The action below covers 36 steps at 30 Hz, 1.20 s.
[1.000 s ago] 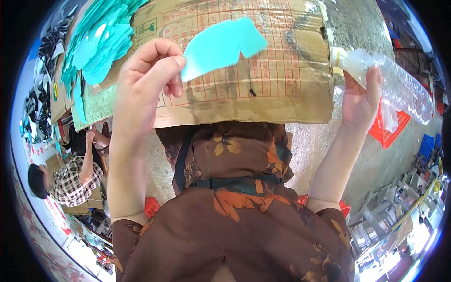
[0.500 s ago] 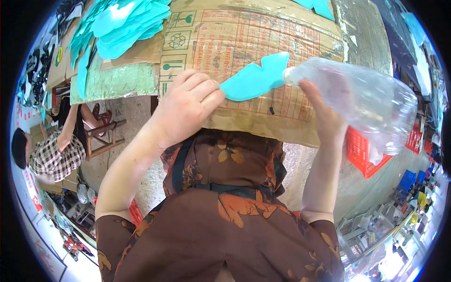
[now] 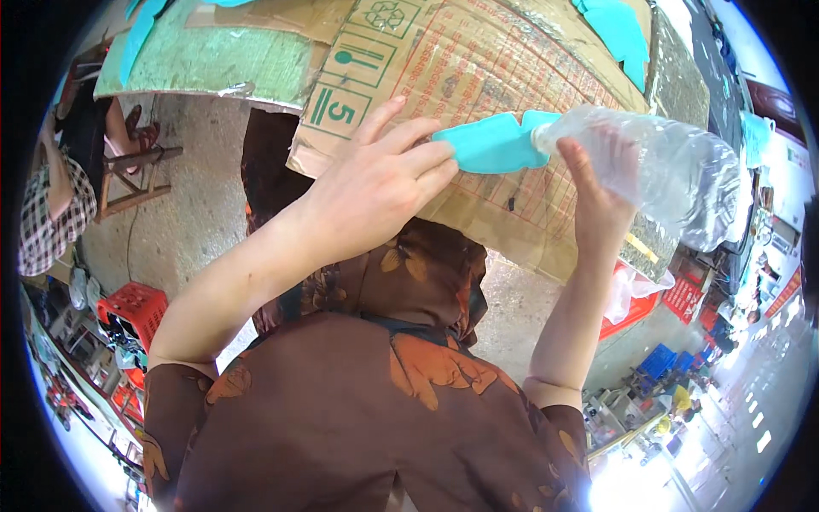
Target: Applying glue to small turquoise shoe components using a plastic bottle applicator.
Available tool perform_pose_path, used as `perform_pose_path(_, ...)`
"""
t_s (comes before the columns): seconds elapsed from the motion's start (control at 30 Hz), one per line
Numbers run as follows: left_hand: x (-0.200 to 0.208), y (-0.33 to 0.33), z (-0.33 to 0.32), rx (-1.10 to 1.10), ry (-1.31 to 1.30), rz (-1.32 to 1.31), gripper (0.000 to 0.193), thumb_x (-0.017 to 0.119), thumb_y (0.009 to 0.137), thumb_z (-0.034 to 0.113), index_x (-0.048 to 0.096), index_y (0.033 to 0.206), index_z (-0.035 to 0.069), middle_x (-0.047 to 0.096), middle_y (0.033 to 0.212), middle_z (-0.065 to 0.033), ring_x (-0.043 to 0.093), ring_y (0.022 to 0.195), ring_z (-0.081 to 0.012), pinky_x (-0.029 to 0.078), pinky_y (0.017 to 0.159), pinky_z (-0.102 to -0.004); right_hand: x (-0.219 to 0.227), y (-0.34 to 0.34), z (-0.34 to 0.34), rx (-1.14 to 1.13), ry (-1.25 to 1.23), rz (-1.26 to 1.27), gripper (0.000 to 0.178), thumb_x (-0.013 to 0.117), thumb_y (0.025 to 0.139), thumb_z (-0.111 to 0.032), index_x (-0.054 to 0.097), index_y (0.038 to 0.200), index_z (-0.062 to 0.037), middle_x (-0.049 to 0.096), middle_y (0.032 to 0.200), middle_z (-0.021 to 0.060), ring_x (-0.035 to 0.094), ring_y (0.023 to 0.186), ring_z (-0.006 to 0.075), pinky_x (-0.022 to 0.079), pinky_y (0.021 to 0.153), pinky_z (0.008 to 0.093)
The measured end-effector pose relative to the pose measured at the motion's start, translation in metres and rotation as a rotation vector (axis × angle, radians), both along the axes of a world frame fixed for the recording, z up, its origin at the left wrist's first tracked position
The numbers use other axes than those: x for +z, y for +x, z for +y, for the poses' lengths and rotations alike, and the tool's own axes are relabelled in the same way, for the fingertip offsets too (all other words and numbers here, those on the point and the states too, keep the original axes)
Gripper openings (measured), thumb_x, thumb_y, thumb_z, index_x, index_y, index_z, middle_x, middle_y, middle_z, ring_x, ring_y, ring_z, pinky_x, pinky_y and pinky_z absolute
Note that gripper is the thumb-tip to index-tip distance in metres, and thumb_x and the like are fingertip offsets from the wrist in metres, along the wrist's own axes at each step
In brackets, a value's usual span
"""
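A turquoise, flat cut piece (image 3: 499, 148) lies over the printed cardboard sheet (image 3: 461, 64). My left hand (image 3: 388, 175) pinches its left end between the fingers, with the index finger raised. My right hand (image 3: 601, 205) is wrapped round a large clear plastic bottle (image 3: 682, 175) lying nearly on its side. The bottle's small white tip points left and meets the piece's right end; whether anything comes out of it cannot be made out. Part of my right hand shows only blurred through the bottle.
More turquoise pieces (image 3: 614, 38) lie at the table's far right, others (image 3: 141, 38) at the far left. A worn green board (image 3: 213, 64) adjoins the cardboard. A person in a checked shirt (image 3: 64, 200) sits left, near a wooden stool (image 3: 136, 183). Red crates (image 3: 136, 311) stand on the floor.
The view has swung right, so the turquoise pile at far left is mostly out of sight. The held piece lies more level, and my left index finger has lifted off.
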State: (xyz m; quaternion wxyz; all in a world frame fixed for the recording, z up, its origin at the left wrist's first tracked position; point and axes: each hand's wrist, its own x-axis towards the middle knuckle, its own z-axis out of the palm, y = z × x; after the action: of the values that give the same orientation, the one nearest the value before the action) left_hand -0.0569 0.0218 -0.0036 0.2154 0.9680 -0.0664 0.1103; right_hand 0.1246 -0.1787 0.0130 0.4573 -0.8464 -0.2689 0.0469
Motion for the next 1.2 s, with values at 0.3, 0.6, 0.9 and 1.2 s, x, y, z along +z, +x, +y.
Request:
perform_pose_path(0.3,-0.003,-0.001,0.001,0.022,-0.024,0.016,0.029,0.058,0.082,0.008,0.067,0.11,0.005,0.061,0.116,-0.0048,0.05,0.123,-0.0261,0.029,0.113,-0.0527,0.005,-0.013,0.014,-0.041,-0.131,-0.208,0.04,0.081,0.083,-0.013,0.062,0.114,0.0049,0.065,0.108,0.0095,0.061,0.1,0.0183,0.048,0.089,0.0317)
perform_pose_path(0.6,-0.002,-0.003,0.003,0.051,-0.023,0.029,0.028,0.057,0.084,0.01,0.067,0.11,0.008,0.06,0.116,-0.0034,0.049,0.125,-0.0252,0.029,0.113,-0.0531,0.002,-0.014,0.008,0.039,-0.151,-0.268,0.044,0.084,0.08,-0.02,0.062,0.111,0.0027,0.063,0.107,0.0085,0.058,0.1,0.0192,0.046,0.09,0.0329)
perform_pose_path(0.9,-0.003,-0.003,0.003,0.056,-0.008,0.043,0.029,0.058,0.084,0.011,0.067,0.111,0.008,0.059,0.115,-0.0034,0.048,0.125,-0.0252,0.027,0.114,-0.0535,0.009,-0.005,-0.002,0.021,-0.11,-0.097,0.043,0.082,0.081,-0.011,0.061,0.116,0.0016,0.064,0.111,0.0077,0.06,0.101,0.0161,0.048,0.09,0.0299)
perform_pose_path(1.2,-0.001,0.0,0.002,0.043,-0.001,0.051,0.03,0.058,0.084,0.008,0.067,0.113,0.008,0.06,0.117,-0.0039,0.048,0.125,-0.0261,0.027,0.114,-0.0542,-0.001,0.002,-0.005,-0.049,0.317,0.334,0.044,0.071,0.09,-0.008,0.053,0.129,-0.0013,0.059,0.125,0.0114,0.059,0.114,0.0228,0.05,0.096,0.037)
